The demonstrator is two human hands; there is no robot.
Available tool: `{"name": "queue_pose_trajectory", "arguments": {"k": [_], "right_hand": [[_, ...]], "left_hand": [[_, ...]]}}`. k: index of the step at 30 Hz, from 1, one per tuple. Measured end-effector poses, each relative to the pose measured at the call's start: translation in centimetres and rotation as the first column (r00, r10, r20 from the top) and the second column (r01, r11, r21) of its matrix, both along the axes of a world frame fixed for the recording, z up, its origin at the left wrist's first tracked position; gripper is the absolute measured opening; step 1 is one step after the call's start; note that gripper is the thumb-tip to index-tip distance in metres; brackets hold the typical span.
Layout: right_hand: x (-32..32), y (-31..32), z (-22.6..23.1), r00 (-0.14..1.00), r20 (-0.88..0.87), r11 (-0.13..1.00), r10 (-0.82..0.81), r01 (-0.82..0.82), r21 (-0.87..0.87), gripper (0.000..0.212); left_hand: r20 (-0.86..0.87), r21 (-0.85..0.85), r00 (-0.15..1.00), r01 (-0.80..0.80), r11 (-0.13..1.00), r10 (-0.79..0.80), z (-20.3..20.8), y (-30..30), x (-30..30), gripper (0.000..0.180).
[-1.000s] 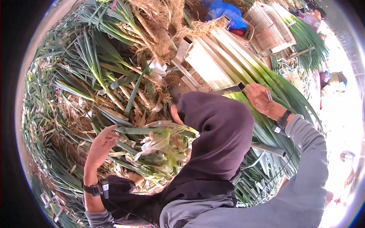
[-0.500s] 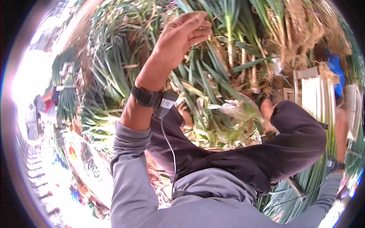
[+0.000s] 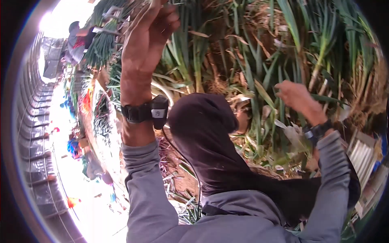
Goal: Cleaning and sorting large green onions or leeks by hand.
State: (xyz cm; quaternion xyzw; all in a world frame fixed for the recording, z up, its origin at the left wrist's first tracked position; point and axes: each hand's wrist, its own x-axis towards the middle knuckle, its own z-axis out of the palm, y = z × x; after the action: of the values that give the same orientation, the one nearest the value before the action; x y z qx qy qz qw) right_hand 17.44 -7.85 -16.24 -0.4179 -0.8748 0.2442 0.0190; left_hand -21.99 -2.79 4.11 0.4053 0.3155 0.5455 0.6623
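My left hand (image 3: 149, 38) is raised at the top left over the green leeks (image 3: 188, 60), fingers loosely bent and apart. The upper edge cuts off part of it, and I see nothing held. My right hand (image 3: 298, 99) hovers above the leeks right of my bent knee, its fingers curled together. No stalk sticks out of it. Beneath it lie long leaves and a torn pale leaf (image 3: 293, 135). More leeks (image 3: 322, 52) with soil-covered roots lie beyond the right hand. Both wrists carry black strapped devices; a cable runs from the left one (image 3: 159, 112).
My dark-trousered knee (image 3: 202, 117) rises between the two arms. Trimmed white stalks (image 3: 360, 152) lie in a stack at the right. At the far upper left, another person (image 3: 77, 42) sits by a leek pile. Loose leaves and scraps cover the ground.
The view has swung to the right. My right hand has come from the stack of trimmed stalks at the far right to above the loose leeks. My left hand appears farther left and higher.
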Motion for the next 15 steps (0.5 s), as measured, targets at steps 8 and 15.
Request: {"name": "queue_pose_trajectory", "arguments": {"k": [8, 15], "right_hand": [[-8.1, -7.0, -11.7, 0.869, -0.226, 0.734, -0.441, 0.205, -0.647, 0.033], [-1.8, -8.8, -14.0, 0.607, -0.009, 0.347, -0.795, 0.441, -0.828, 0.030]], "left_hand": [[-0.713, -0.357, 0.689, -0.514, 0.780, 0.127, -27.4, -4.4, -14.9, 0.022], [-0.994, -0.077, 0.106, -0.619, 0.782, -0.014, -39.8, -12.4, -6.9, 0.029]]}}
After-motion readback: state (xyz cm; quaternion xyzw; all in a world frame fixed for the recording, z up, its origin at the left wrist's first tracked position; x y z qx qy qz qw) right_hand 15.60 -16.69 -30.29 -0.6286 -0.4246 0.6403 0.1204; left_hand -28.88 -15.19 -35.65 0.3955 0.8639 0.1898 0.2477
